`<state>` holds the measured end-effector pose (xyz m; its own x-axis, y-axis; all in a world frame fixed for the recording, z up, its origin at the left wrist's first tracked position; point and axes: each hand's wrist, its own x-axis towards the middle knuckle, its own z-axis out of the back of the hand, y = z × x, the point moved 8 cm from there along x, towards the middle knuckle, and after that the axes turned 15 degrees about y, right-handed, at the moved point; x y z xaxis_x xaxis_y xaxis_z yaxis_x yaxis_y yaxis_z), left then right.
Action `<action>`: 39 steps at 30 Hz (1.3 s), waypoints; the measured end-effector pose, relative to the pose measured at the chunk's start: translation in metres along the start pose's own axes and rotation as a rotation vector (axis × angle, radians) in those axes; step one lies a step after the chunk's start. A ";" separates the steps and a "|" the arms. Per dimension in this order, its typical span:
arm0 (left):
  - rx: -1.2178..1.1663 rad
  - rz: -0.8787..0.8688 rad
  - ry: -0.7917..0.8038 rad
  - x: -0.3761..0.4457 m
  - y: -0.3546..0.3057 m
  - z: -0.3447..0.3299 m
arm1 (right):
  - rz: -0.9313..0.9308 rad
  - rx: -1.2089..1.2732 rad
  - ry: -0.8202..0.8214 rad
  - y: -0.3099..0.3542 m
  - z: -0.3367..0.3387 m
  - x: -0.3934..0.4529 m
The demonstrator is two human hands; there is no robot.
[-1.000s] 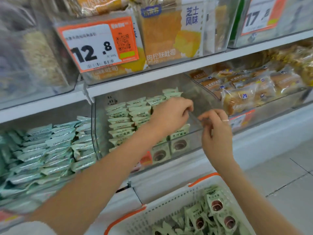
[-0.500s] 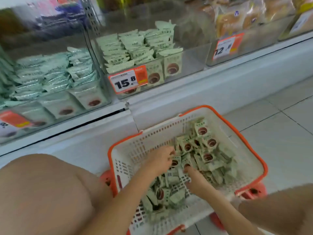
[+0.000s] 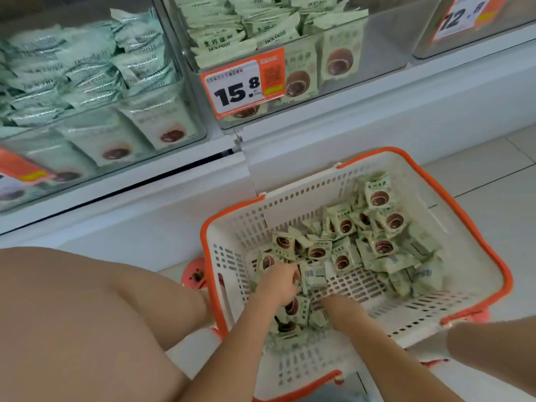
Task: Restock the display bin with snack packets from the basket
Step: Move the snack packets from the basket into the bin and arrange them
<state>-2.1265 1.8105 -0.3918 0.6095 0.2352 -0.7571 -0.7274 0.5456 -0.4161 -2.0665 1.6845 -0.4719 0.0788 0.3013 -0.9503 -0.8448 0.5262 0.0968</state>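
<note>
While both hands dig in the white basket (image 3: 470,233) on the floor, this is the gather step. Left hand (image 3: 278,284) curls its fingers over loose snack packets (image 3: 342,256); right hand (image 3: 338,310) is buried among them, grip cannot tell. Display bin (image 3: 377,62) with the 15.8 tag (image 3: 242,85) sits above, half stocked. Next move needs a firm handful lifted up into it.
</note>
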 end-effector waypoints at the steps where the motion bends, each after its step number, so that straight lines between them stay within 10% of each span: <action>1: -0.023 0.003 -0.010 0.000 0.003 -0.001 | -0.005 -0.008 -0.003 -0.001 -0.001 0.001; 11: -0.245 0.077 0.018 -0.017 0.029 -0.007 | 0.038 0.272 -0.305 -0.034 0.061 -0.057; 31: -0.294 0.085 0.154 -0.002 0.041 -0.040 | -0.104 0.127 0.050 0.002 -0.015 0.022; 39: -0.416 0.095 0.177 0.000 0.028 -0.034 | 0.178 0.635 -0.124 -0.018 0.031 -0.036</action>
<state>-2.1575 1.7985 -0.4201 0.4973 0.1079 -0.8608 -0.8641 0.1501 -0.4804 -2.0376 1.6890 -0.4304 0.0597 0.4960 -0.8663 -0.3780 0.8144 0.4402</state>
